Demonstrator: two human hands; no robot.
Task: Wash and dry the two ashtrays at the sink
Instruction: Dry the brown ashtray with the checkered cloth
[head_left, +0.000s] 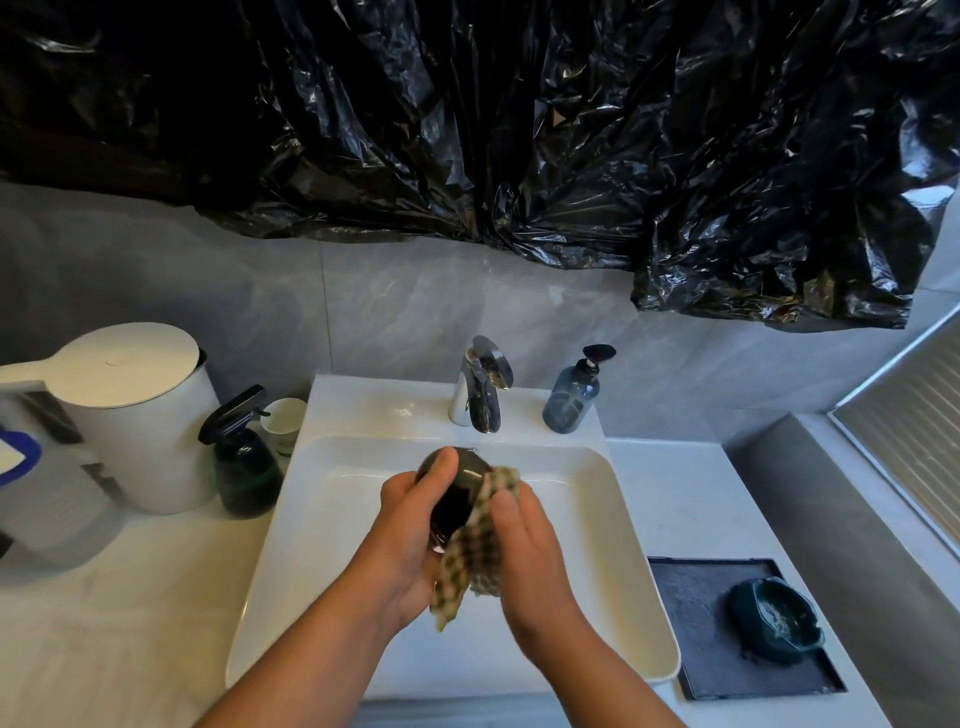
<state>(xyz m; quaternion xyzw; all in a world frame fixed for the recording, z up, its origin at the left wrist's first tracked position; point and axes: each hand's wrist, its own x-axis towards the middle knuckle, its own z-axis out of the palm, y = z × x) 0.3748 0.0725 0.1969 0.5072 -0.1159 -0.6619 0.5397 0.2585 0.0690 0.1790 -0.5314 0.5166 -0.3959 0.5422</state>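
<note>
You hold the dark ashtray (457, 493) tipped on edge over the white sink (597, 499), its long axis running from about 6 o'clock near your palm up to 12 o'clock toward the faucet (480, 384). Its glossy dark face turns toward you and slightly to 3 o'clock; which face that is cannot be told.

Your left hand (410, 525) is closed round the ashtray's 9 o'clock side, thumb laid over the upper rim and fingers wrapped behind. Your right hand (524, 551) sits at the ashtray's 3 o'clock side, fingers nearly straight and together, pressing the checked cloth (475, 551) flat against the ashtray. The cloth hangs between your two hands, its lower corner drooping toward 6 o'clock.

The second, teal ashtray (774, 618) lies upright, open side up, on the dark mat (691, 623) at 4 o'clock from your hands, well apart from them, on the counter (130, 597). A soap bottle (571, 395) stands at the faucet's 3 o'clock.
</note>
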